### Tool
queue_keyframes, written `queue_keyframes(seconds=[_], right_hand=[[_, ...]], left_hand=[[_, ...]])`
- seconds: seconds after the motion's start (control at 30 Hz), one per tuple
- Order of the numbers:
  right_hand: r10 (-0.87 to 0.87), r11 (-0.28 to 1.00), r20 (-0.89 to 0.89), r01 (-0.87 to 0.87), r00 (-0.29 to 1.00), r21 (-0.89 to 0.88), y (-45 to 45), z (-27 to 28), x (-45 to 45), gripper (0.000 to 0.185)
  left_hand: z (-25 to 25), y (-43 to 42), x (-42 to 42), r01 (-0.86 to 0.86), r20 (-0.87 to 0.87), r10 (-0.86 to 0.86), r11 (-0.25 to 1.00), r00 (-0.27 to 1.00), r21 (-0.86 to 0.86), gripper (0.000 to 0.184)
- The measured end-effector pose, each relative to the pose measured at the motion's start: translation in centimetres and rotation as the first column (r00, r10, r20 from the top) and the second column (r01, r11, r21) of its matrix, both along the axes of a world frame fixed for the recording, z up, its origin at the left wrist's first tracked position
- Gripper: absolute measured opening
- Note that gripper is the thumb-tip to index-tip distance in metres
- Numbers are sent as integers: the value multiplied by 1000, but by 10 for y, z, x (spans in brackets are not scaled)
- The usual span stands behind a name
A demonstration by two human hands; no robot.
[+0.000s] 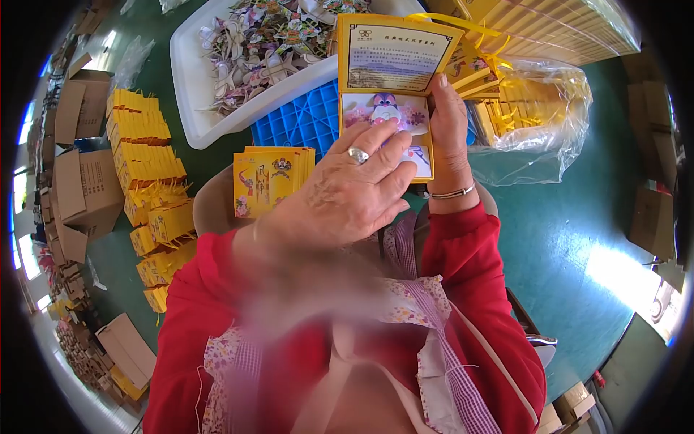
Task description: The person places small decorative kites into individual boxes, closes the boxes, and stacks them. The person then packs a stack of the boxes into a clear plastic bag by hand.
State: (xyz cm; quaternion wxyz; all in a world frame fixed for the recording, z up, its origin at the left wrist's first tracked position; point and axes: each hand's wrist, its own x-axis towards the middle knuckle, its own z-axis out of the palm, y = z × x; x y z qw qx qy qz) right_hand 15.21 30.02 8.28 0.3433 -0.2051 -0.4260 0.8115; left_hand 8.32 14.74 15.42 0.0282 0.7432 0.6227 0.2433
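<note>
My right hand (452,119) grips a yellow gift box (431,155) at its right side, thumb along the edge. The box's lid (397,58) stands open, with a printed text panel inside. In the box lies a purple and white bird-like cutout (384,103) with pink blossoms around it. My left hand (347,188), with a ring on one finger, reaches over the lower part of the box. Its fingers are stretched out and apart, and they cover part of the contents. Whether the fingertips press on the cutout is hard to see. Closed yellow boxes (271,181) are stacked just left of it.
A white tub (191,108) full of colourful cutouts stands ahead, beside a blue plastic crate (296,116). Rows of yellow boxes (144,145) line the floor at left. Plastic-wrapped boxes (531,105) sit at right. Cardboard cartons (90,184) stand further left.
</note>
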Motion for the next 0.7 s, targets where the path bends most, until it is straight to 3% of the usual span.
queue_keyframes(seconds=[0.13, 0.43, 0.53, 0.57, 0.67, 0.7], right_hand=[[-11, 1000, 0, 11, 1000, -27, -2, 1, 0, 34], [-16, 1000, 2, 16, 1000, -11, -23, 7, 7, 34], [-21, 999, -14, 20, 1000, -49, -34, 13, 10, 36], [-15, 996, -29, 13, 999, -87, -39, 14, 12, 37], [-33, 974, -58, 19, 998, -227, -55, 20, 11, 39], [-59, 956, -52, 41, 997, -289, -64, 27, 11, 40]], left_hand=[[-10, -4, 2, 47, -5, -47, 996, 999, 74, 52], [6, -25, -2, 93, -22, -93, 996, 995, 14, 49], [9, -44, -10, 16, 156, -37, 991, 987, 134, 46], [8, -52, -16, -34, 150, 6, 982, 989, 187, 37], [3, -76, -24, -365, 360, 303, 923, 882, 117, 39], [6, -82, -22, -381, 572, 356, 921, 739, -81, 40]])
